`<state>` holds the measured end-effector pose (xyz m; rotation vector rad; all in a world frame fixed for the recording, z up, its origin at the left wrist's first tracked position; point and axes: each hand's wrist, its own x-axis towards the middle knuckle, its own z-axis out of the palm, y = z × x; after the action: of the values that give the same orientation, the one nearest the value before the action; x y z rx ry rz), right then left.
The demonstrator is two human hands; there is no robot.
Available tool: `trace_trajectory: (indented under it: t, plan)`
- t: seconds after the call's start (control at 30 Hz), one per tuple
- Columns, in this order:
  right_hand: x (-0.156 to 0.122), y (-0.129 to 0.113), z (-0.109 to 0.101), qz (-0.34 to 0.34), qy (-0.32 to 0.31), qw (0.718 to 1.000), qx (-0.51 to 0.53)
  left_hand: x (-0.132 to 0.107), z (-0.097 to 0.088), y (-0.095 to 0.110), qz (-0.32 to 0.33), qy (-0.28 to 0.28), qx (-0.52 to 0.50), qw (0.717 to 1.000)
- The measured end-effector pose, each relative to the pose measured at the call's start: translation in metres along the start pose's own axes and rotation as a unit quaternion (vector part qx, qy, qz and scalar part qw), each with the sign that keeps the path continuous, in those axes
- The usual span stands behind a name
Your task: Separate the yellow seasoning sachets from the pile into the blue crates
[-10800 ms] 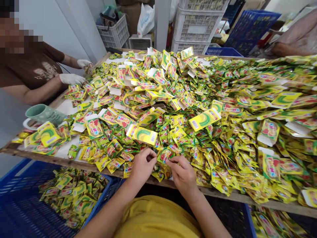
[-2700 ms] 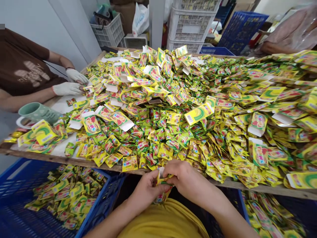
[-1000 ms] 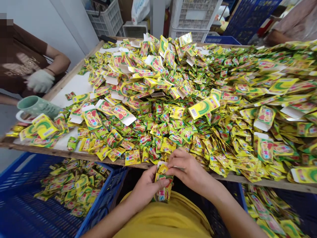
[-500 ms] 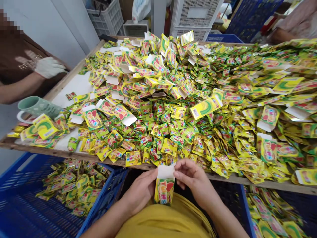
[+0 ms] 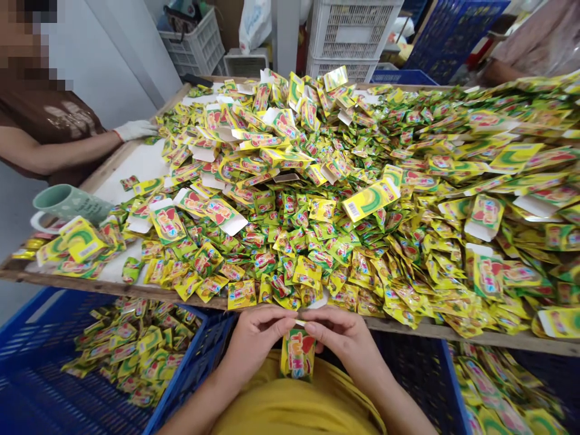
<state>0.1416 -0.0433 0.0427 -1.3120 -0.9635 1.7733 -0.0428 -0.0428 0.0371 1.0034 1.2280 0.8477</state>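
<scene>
- Carton (image 5: 296,356): small, printed in yellow, green and red; held upright between the two hands, just below the near edge of the table, in front of the yellow shirt (image 5: 294,402).
- Left hand (image 5: 256,338): fingers curved inward; the carton's upper left side is pinched between thumb and fingers.
- Right hand (image 5: 338,341): fingers curved inward; the carton's upper right side is pinched in the same way, with the fingertips of both hands almost touching above it.
- Table (image 5: 113,289): wooden-edged, with a white top surface showing at the left.
- Sachets (image 5: 290,254): yellow-green, heaped across the table, with the nearest lying just beyond the hands.
- Flat cartons (image 5: 370,200): yellow and partly opened, scattered on top of the sachets.
- Mug (image 5: 67,202): pale green, lying on its side near the table's left end, beside the sachets.
- Blue crates (image 5: 40,338): placed below the table's near edge, one on each side of the person; loose sachets (image 5: 131,356) are held in the left one.
- Co-worker's gloved hand (image 5: 136,129): white-gloved, laid flat at the table's far left edge, beside the sachets.
- White crates (image 5: 353,36): stacked beyond the table.
</scene>
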Motion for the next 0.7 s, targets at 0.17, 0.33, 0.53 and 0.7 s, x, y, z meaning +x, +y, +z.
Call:
trace_trajectory:
  t: [0.17, 0.33, 0.53, 0.7]
  plan:
    - [0.000, 0.002, 0.001, 0.011, 0.018, 1.000, -0.006, 0.003, 0.006, -0.002, 0.017, -0.015, 0.008, 1.000]
    - [-0.002, 0.006, -0.007, -0.135, 0.005, 0.985, -0.110, 0.005, 0.001, -0.006, 0.194, -0.047, 0.100, 0.975]
    - [-0.017, 0.010, -0.014, -0.269, -0.032, 0.925, -0.267, -0.004, 0.000, -0.015, 0.203, -0.093, 0.099, 0.970]
    - [-0.020, 0.005, -0.023, -0.244, -0.065, 0.916, -0.312, -0.008, 0.006, -0.020, 0.077, -0.114, 0.119, 0.983]
